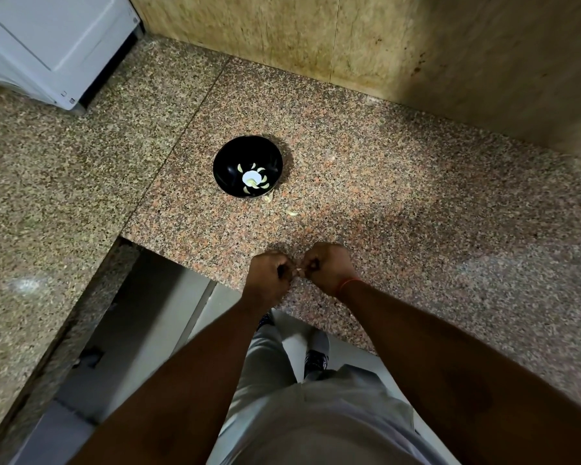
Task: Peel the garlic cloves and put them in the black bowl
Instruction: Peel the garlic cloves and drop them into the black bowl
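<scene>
Black bowl point(248, 166) sits well ahead on the granite counter point(416, 213), several peeled cloves point(253, 182) inside and scraps of skin point(292, 213) lying just beside it, likely so finished cloves stay apart from the peeling. Your left hand point(269, 269) curls to pinch one end of a small pale garlic clove point(299, 270). Your right hand point(326, 263) pinches the other end, both fists low over the near edge, knuckles up, probably to pull the skin off.

head-worn view, steeply down, countertop point(383, 182) near
</scene>
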`<state>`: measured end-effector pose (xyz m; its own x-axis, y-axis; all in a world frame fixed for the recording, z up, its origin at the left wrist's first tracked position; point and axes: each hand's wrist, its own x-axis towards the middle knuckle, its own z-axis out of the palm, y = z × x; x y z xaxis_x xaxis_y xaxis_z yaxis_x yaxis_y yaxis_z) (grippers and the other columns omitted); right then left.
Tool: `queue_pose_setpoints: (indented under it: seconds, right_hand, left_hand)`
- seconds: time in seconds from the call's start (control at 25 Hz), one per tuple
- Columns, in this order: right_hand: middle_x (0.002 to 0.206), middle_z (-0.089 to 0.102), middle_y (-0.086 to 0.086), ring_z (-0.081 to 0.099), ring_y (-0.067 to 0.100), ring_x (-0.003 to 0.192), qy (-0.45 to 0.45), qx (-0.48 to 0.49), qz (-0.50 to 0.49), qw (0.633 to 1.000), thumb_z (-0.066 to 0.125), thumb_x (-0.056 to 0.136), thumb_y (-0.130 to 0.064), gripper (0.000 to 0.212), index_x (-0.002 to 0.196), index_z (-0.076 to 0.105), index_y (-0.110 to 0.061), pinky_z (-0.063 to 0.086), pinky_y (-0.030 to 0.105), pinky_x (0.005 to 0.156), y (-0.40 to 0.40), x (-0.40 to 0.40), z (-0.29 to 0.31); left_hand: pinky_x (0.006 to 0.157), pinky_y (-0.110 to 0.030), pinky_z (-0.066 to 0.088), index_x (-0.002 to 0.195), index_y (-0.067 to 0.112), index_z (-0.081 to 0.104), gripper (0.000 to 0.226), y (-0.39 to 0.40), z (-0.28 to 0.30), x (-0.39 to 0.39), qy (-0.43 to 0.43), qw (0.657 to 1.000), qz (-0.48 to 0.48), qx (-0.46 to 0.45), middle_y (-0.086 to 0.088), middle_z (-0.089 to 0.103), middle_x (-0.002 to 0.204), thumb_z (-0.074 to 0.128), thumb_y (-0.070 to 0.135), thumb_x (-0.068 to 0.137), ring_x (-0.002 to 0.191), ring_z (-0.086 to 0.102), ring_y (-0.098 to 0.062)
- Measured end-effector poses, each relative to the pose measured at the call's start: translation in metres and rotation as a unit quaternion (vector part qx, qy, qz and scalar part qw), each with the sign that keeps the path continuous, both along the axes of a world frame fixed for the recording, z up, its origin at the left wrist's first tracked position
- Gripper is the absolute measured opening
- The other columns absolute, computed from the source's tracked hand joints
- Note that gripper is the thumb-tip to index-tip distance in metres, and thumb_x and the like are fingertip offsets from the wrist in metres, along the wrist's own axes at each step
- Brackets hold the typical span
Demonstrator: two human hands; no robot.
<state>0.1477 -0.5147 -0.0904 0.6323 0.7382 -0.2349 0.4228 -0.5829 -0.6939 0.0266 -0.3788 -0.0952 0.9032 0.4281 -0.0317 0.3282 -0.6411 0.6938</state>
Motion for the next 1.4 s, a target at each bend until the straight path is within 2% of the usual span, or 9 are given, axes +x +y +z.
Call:
queue_pose_setpoints:
  seconds: [0.12, 0.28, 0.44, 0.6, 0.76, 1.0, 1.08, 1.2, 1.4]
  right_hand:
    - [0.070, 0.058, -0.019, 0.053, -0.005, 0.062, -0.001, -0.018, 0.008, 1.000, 0.081, 0.075, -0.006, 0.032, 0.063, 0.071, -0.034, 0.044, 0.014, 0.062, 0.002, 0.001, 0.005]
    - [0.076, 0.065, -0.010, 0.062, 0.011, 0.070, -0.006, -0.033, 0.024, 0.999, 0.075, 0.078, -0.005, 0.028, 0.064, 0.072, -0.030, 0.054, 0.025, 0.068, 0.004, 0.000, 0.010]
    - [0.077, 0.060, -0.014, 0.063, 0.013, 0.072, -0.003, -0.046, 0.021, 0.999, 0.074, 0.080, -0.008, 0.034, 0.061, 0.065, -0.035, 0.057, 0.029, 0.068, 0.005, 0.000, 0.009]
    - [0.077, 0.064, -0.015, 0.066, 0.012, 0.074, 0.012, -0.040, 0.014, 0.999, 0.077, 0.079, -0.007, 0.024, 0.066, 0.075, -0.028, 0.060, 0.033, 0.073, 0.004, 0.000, 0.005]
    - [0.085, 0.070, -0.007, 0.068, 0.013, 0.080, 0.049, -0.023, -0.007, 0.999, 0.079, 0.081, -0.007, 0.015, 0.080, 0.081, -0.021, 0.060, 0.035, 0.075, 0.000, -0.001, 0.008]
    - [0.079, 0.068, -0.010, 0.066, 0.011, 0.075, 0.031, -0.023, -0.043, 0.998, 0.078, 0.078, -0.001, 0.025, 0.074, 0.078, -0.025, 0.061, 0.034, 0.072, 0.004, -0.008, 0.001]
    - [0.079, 0.068, -0.009, 0.066, 0.011, 0.075, 0.029, -0.029, -0.042, 0.998, 0.079, 0.078, 0.000, 0.025, 0.075, 0.078, -0.025, 0.061, 0.034, 0.073, 0.003, -0.007, 0.001]
    - [0.081, 0.069, -0.008, 0.067, 0.012, 0.077, 0.029, -0.030, -0.030, 0.999, 0.080, 0.078, -0.003, 0.022, 0.076, 0.078, -0.025, 0.061, 0.034, 0.072, 0.003, -0.005, 0.000]
    - [0.085, 0.070, -0.010, 0.067, 0.009, 0.078, 0.027, -0.035, -0.010, 0.999, 0.083, 0.077, -0.005, 0.020, 0.076, 0.078, -0.024, 0.062, 0.034, 0.072, 0.003, -0.002, -0.006]
  left_hand:
    - [0.058, -0.029, 0.048, 0.066, 0.012, 0.069, 0.016, 0.004, -0.001, 0.001, 0.009, 1.000, -0.026, 0.003, 0.000, 0.066, 0.072, 0.070, -0.002, 0.072, 0.062, 0.060, -0.015]
    - [0.055, -0.038, 0.043, 0.064, 0.009, 0.060, 0.012, 0.005, -0.006, 0.000, 0.020, 0.997, -0.074, 0.033, -0.002, 0.056, 0.070, 0.063, 0.000, 0.072, 0.062, 0.052, -0.020]
    - [0.055, -0.039, 0.041, 0.062, 0.011, 0.056, 0.014, 0.003, -0.008, 0.001, 0.022, 0.997, -0.062, 0.028, -0.002, 0.054, 0.068, 0.062, 0.002, 0.071, 0.062, 0.051, -0.021]
    - [0.055, -0.030, 0.042, 0.061, 0.012, 0.061, 0.019, 0.002, -0.002, 0.004, 0.006, 0.999, -0.034, 0.010, 0.000, 0.060, 0.065, 0.068, -0.005, 0.067, 0.060, 0.054, -0.016]
    - [0.065, -0.022, 0.047, 0.076, 0.019, 0.076, 0.019, -0.001, -0.003, -0.005, 0.010, 1.000, 0.017, 0.003, 0.004, 0.073, 0.080, 0.082, 0.002, 0.072, 0.069, 0.063, -0.011]
    - [0.070, -0.020, 0.040, 0.085, 0.016, 0.080, 0.013, 0.000, -0.002, -0.009, 0.035, 0.999, 0.010, -0.002, 0.000, 0.074, 0.088, 0.081, 0.005, 0.079, 0.075, 0.061, -0.011]
    - [0.070, -0.017, 0.040, 0.084, 0.014, 0.080, 0.011, 0.004, -0.002, -0.008, 0.047, 0.999, -0.005, -0.020, 0.000, 0.074, 0.087, 0.080, 0.004, 0.081, 0.076, 0.061, -0.009]
    - [0.066, 0.000, 0.037, 0.078, 0.013, 0.078, 0.013, 0.009, 0.001, -0.002, 0.055, 0.998, -0.022, -0.020, 0.002, 0.072, 0.081, 0.080, 0.000, 0.078, 0.069, 0.059, -0.006]
    - [0.061, 0.001, 0.040, 0.072, 0.012, 0.076, 0.016, 0.012, 0.003, 0.004, 0.060, 0.997, -0.034, -0.036, 0.003, 0.072, 0.072, 0.077, -0.003, 0.078, 0.060, 0.059, 0.001]
